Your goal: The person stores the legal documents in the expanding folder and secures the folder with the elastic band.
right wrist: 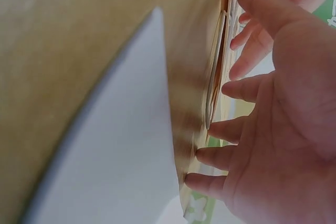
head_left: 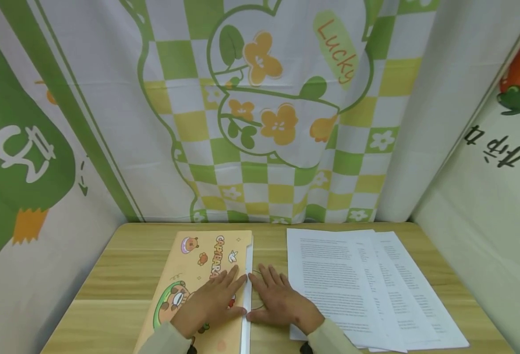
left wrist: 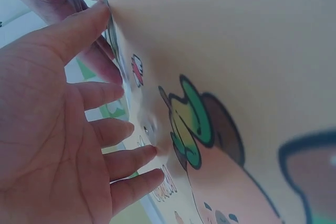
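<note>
A tan cartoon folder [head_left: 184, 275] with capybara drawings and orange lettering lies on the table, a white strip [head_left: 249, 255] along its right edge. Over the folder's right part rests my left hand [head_left: 215, 297], fingers extended; in the left wrist view its fingertips are right at the printed cover. My right hand [head_left: 282, 300] lies spread just right of the folder, its thumb and index fingertip at the white strip. The two thumbs nearly meet there. A thin cord-like loop [right wrist: 211, 72] runs beside the right fingers in the right wrist view.
Printed sheets [head_left: 326, 275] overlap in a fanned pile on the right, partly under the right forearm. The wooden table [head_left: 113, 275] ends at a patterned curtain [head_left: 260, 187] behind, with printed cloth walls on both sides.
</note>
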`<action>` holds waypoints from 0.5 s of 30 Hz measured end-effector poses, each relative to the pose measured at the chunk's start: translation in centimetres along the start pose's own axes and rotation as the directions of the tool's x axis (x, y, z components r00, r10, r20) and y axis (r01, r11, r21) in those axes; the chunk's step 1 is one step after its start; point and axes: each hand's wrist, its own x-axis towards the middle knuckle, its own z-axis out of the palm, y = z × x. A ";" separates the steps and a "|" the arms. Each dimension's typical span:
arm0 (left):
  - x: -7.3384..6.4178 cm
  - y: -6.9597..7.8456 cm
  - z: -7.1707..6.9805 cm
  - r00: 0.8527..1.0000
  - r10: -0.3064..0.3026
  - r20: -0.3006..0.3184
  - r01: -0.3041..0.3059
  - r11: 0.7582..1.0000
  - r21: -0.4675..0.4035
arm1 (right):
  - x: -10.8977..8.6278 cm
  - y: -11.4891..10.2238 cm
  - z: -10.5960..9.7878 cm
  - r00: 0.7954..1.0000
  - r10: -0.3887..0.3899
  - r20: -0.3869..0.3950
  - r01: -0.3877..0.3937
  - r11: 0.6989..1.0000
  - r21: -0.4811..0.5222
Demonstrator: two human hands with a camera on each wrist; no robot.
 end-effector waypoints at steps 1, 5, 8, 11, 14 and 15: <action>-0.1 0.1 0.0 1.000 0.003 -0.001 -0.003 1.000 0.000 | 0.0 0.0 0.0 1.000 0.002 0.003 -0.002 1.000 0.002; -0.3 0.2 0.0 1.000 0.013 -0.007 -0.013 1.000 -0.014 | 0.0 -0.1 0.0 1.000 0.004 0.000 -0.004 1.000 -0.009; -0.4 0.2 0.1 1.000 0.014 -0.011 -0.015 1.000 -0.027 | 0.1 -0.1 0.0 1.000 0.004 -0.002 -0.004 1.000 -0.021; -0.4 0.2 0.2 1.000 0.009 -0.007 -0.010 1.000 -0.028 | 0.1 -0.1 0.0 1.000 0.011 0.006 -0.011 1.000 -0.029; -0.4 0.3 0.3 1.000 -0.001 0.010 0.001 0.999 -0.039 | 0.1 -0.1 0.0 1.000 0.024 0.017 -0.023 0.999 -0.037; -0.3 0.3 0.4 1.000 -0.002 0.014 0.002 0.999 -0.041 | 0.1 0.0 0.0 0.999 0.027 0.019 -0.026 0.999 -0.042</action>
